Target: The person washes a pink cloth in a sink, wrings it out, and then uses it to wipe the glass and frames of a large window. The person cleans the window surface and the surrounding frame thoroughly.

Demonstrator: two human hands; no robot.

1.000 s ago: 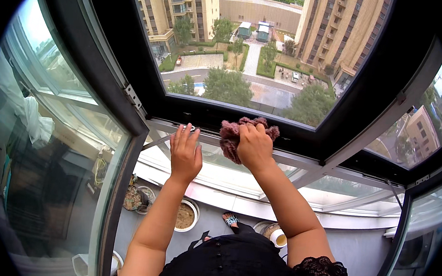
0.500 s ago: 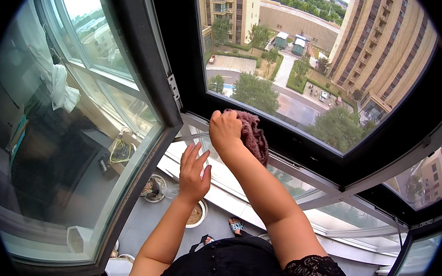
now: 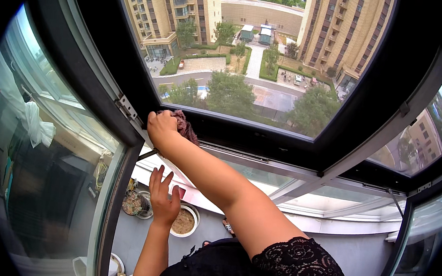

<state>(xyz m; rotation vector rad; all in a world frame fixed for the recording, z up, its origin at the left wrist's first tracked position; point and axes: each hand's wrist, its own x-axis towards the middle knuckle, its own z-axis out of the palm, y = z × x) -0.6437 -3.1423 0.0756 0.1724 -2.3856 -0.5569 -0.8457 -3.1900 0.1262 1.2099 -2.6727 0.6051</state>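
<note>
My right hand [image 3: 163, 128] is closed on a bunched brown plush cloth [image 3: 186, 127]. It presses the cloth to the lower left corner of the black window frame [image 3: 226, 133], close to a metal hinge [image 3: 126, 106]. Part of the cloth is hidden behind the fingers. Lower down, my left hand [image 3: 163, 201] hovers empty with its fingers apart, beside the inward-swung glass sash [image 3: 125, 182]. It appears to touch nothing.
Beneath my hands, a white pot of soil [image 3: 185, 222] and a potted plant [image 3: 134, 203] stand on the grey floor. A second open sash [image 3: 421, 231] is at the right. White cloth [image 3: 38, 123] shows through the left glass. Buildings and trees lie far below outside.
My right hand has slid the cloth leftward along the frame, nearer the hinge corner. The view has shifted, so the window and left sash sit further left. My left hand stays raised and open.
</note>
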